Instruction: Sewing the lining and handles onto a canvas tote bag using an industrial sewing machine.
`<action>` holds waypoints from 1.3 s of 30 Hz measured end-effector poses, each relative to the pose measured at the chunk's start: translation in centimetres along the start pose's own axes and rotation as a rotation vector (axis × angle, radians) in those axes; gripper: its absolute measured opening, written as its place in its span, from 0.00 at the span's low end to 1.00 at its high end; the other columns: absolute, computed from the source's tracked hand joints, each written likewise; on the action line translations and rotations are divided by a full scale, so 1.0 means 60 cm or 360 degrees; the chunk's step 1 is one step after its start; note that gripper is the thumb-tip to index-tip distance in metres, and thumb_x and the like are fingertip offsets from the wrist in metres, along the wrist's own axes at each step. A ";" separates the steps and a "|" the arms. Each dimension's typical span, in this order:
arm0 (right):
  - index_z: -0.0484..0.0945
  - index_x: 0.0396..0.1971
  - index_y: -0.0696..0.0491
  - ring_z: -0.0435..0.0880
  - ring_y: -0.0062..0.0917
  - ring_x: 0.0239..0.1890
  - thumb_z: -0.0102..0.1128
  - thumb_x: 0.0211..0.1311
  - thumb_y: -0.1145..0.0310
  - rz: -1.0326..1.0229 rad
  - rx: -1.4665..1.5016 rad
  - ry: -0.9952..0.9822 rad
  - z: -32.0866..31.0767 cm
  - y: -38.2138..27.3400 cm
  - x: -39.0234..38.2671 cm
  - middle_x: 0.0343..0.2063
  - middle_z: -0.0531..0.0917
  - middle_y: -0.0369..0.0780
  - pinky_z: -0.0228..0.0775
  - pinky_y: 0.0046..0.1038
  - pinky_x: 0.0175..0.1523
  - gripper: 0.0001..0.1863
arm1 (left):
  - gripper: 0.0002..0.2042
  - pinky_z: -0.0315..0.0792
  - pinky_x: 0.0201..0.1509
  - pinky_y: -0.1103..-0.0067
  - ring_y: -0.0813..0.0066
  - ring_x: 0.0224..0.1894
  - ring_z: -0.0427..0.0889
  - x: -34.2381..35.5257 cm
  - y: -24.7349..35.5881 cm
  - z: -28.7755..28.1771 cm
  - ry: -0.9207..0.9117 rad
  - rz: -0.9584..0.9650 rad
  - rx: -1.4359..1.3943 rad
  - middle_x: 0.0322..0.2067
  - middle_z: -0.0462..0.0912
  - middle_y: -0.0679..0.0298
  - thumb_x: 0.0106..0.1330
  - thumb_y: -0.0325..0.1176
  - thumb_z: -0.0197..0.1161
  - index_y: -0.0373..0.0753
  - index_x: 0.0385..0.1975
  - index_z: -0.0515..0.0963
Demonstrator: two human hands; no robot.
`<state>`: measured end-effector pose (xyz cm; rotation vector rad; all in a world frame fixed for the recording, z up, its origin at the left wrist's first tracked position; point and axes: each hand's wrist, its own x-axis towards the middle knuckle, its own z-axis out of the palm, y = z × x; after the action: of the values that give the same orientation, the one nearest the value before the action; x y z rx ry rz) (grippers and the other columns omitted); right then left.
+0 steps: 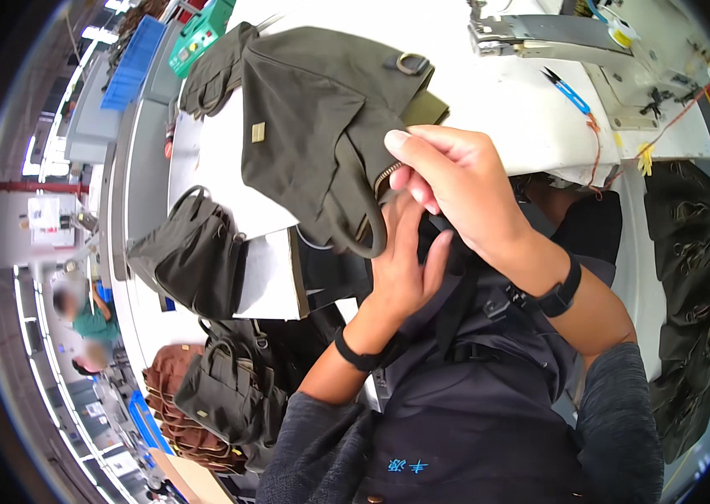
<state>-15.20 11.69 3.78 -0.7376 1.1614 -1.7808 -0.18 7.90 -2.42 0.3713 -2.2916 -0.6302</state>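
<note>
An olive-green fabric bag (288,101) with looped handles lies on the white worktable (523,101), hanging over its front edge. My right hand (456,185) pinches the bag at its metal zipper (388,174), thumb on top and fingers curled. Just below, my left hand (405,265) reaches up beside the dangling handle (362,249), its fingers stretched and thumb apart; some fingertips are hidden behind the right hand and bag.
Around me are more olive bags (187,252), brown bags (174,386), a pile (683,294) at right, a sewing machine (548,46), blue snips (567,91), a green box (199,34) and blue bins (128,63). Co-workers (90,319) are at far left.
</note>
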 end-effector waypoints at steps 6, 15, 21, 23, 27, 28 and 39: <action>0.84 0.38 0.59 0.75 0.12 0.21 0.62 0.78 0.64 0.0232 0.0383 0.0261 -0.018 -0.010 0.013 0.28 0.86 0.38 0.66 0.17 0.26 0.12 | 0.16 0.77 0.56 0.59 0.45 0.49 0.84 0.076 -0.057 0.036 0.0088 0.0163 0.0117 0.47 0.85 0.47 0.67 0.30 0.70 0.32 0.52 0.81; 0.84 0.39 0.60 0.76 0.16 0.22 0.62 0.77 0.61 0.0423 0.0566 0.0030 -0.054 -0.022 0.009 0.26 0.85 0.36 0.66 0.21 0.27 0.15 | 0.24 0.76 0.53 0.60 0.46 0.49 0.83 0.071 -0.058 0.036 0.0087 -0.0005 0.0365 0.47 0.84 0.50 0.67 0.39 0.71 0.34 0.58 0.76; 0.82 0.45 0.64 0.70 0.12 0.21 0.62 0.77 0.61 0.0218 0.0696 -0.0115 -0.063 -0.096 0.039 0.25 0.81 0.33 0.59 0.17 0.25 0.18 | 0.13 0.81 0.41 0.62 0.51 0.37 0.88 0.051 -0.088 0.051 -0.0087 0.0247 0.0363 0.39 0.88 0.56 0.70 0.39 0.70 0.40 0.47 0.87; 0.80 0.48 0.65 0.70 0.12 0.22 0.62 0.77 0.61 0.0080 0.0625 -0.0058 -0.067 -0.106 0.050 0.26 0.81 0.32 0.59 0.18 0.25 0.19 | 0.15 0.81 0.42 0.62 0.52 0.38 0.87 0.054 -0.075 0.036 -0.0170 0.0099 0.0136 0.38 0.88 0.56 0.69 0.40 0.71 0.40 0.49 0.86; 0.83 0.47 0.64 0.71 0.13 0.23 0.61 0.78 0.60 0.0230 0.0540 0.0046 -0.067 -0.082 0.042 0.27 0.83 0.33 0.60 0.19 0.27 0.19 | 0.16 0.80 0.42 0.64 0.54 0.37 0.88 0.066 -0.026 -0.003 -0.0354 0.0073 0.0235 0.37 0.88 0.56 0.67 0.39 0.74 0.38 0.50 0.85; 0.84 0.45 0.63 0.71 0.14 0.22 0.61 0.78 0.60 0.0183 0.0527 0.0036 -0.068 -0.078 0.036 0.26 0.83 0.33 0.61 0.18 0.27 0.18 | 0.15 0.80 0.41 0.65 0.56 0.36 0.87 0.071 -0.017 -0.011 -0.0252 -0.0023 0.0199 0.36 0.87 0.56 0.66 0.39 0.74 0.38 0.47 0.85; 0.85 0.38 0.59 0.74 0.11 0.19 0.63 0.78 0.65 0.0129 -0.0060 -0.0011 -0.079 -0.032 -0.013 0.24 0.84 0.34 0.63 0.17 0.22 0.13 | 0.35 0.79 0.41 0.68 0.60 0.37 0.83 0.140 -0.012 0.048 -0.0110 -0.0870 -0.2615 0.38 0.84 0.55 0.79 0.67 0.43 0.34 0.50 0.77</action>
<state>-19.38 14.70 3.67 -0.7085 1.2068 -1.6924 -8.04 4.65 0.19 0.1077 -1.0211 -2.4256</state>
